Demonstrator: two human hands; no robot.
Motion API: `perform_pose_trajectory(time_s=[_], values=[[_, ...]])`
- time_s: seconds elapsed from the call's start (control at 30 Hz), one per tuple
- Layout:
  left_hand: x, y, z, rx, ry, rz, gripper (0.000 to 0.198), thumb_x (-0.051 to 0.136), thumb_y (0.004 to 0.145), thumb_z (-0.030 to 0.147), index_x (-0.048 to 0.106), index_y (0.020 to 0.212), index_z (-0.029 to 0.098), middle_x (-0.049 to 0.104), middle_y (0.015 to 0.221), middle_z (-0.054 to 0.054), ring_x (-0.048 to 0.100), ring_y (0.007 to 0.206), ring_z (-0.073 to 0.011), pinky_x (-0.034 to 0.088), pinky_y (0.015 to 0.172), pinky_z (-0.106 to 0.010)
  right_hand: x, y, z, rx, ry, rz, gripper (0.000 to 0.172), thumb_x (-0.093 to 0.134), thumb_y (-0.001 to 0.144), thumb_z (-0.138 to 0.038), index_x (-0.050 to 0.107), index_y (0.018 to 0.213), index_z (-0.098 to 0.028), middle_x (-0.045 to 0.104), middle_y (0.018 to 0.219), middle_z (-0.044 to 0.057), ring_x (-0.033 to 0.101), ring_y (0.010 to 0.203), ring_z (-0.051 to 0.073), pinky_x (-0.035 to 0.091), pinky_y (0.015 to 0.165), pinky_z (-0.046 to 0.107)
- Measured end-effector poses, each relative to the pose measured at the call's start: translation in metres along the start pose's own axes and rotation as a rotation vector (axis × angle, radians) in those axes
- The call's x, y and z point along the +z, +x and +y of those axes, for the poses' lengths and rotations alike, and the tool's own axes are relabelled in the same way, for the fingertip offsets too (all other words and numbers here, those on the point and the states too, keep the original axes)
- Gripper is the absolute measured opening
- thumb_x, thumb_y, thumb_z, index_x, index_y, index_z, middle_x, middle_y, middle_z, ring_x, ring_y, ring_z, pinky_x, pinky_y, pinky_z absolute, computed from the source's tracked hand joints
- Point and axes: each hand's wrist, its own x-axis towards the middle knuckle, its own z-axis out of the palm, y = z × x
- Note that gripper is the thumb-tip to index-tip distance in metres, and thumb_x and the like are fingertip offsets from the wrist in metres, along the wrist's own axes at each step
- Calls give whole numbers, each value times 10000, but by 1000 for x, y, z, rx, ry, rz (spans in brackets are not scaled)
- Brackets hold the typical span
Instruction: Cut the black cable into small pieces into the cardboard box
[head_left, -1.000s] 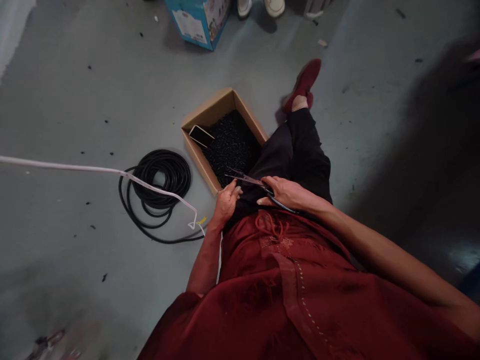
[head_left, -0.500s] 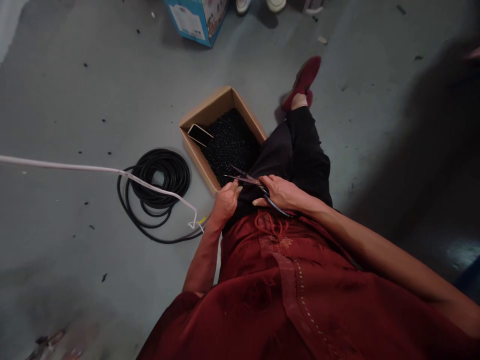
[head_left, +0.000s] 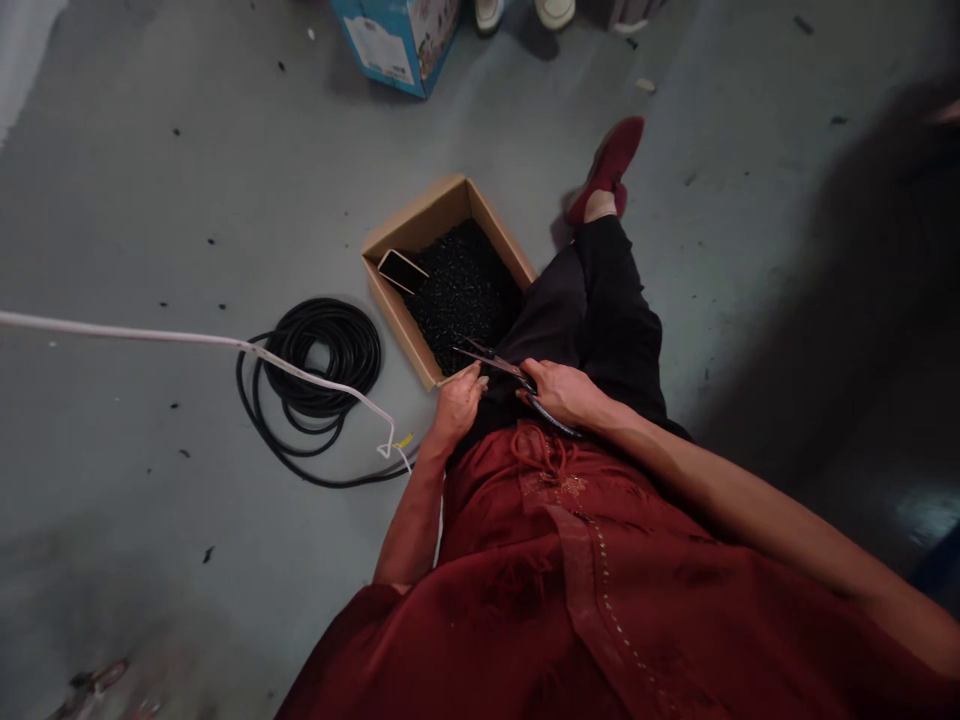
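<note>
My right hand (head_left: 562, 392) grips a pair of scissors (head_left: 496, 364), blades pointing left over the near corner of a cardboard box (head_left: 409, 232). My left hand (head_left: 459, 402) is closed just left of the blades, pinching something thin that I cannot make out, likely the end of the black tube. A coil of black tubing (head_left: 319, 372) lies on the floor to the left, one strand running toward my left hand. The box holds a heap of small black cut pieces (head_left: 461, 290) and a phone (head_left: 402, 271) leaning in its left corner.
A white cord (head_left: 187, 340) stretches from the left edge across the coil. I sit on a grey concrete floor (head_left: 150, 180) with my leg and red shoe (head_left: 609, 165) beside the box. A blue carton (head_left: 397, 40) and another person's white shoes (head_left: 517, 12) are at the top.
The scissors' blades have come closer together and my right hand has drawn slightly nearer my left. The rest has stayed put.
</note>
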Motion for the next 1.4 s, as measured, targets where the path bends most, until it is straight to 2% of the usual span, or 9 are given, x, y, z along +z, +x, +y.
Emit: perform_pose_trajectory(time_s=[0.2, 0.47, 0.83, 1.4], values=[[7, 4, -12, -68, -52, -10, 380, 388, 882, 285, 512, 1203, 124, 656, 813, -55, 589, 705, -126, 477, 717, -259, 2, 5, -4, 31, -46, 1, 354, 357, 869, -437, 469, 1092, -186, 607, 1005, 121, 589, 873, 241, 397, 700, 299], [17, 4, -25, -100, -122, -35, 374, 371, 882, 309, 523, 1180, 143, 621, 755, -19, 532, 605, -90, 450, 642, -220, 0, 4, -10, 61, -128, -23, 411, 292, 883, -461, 473, 1124, -182, 611, 969, 137, 607, 831, 257, 412, 665, 321], [19, 6, -24, -73, -98, -49, 349, 374, 879, 288, 548, 1132, 123, 609, 732, -25, 520, 603, -101, 445, 654, -241, 0, 3, -8, 86, -171, -32, 369, 302, 876, -394, 472, 1124, -181, 610, 959, 145, 613, 824, 276, 425, 648, 335], [25, 9, -21, -20, -64, -52, 344, 350, 892, 268, 570, 1099, 105, 623, 813, -67, 557, 741, -139, 451, 739, -271, 4, 1, -8, 111, -190, -29, 387, 317, 879, -411, 475, 1130, -164, 615, 969, 164, 615, 837, 280, 433, 662, 337]])
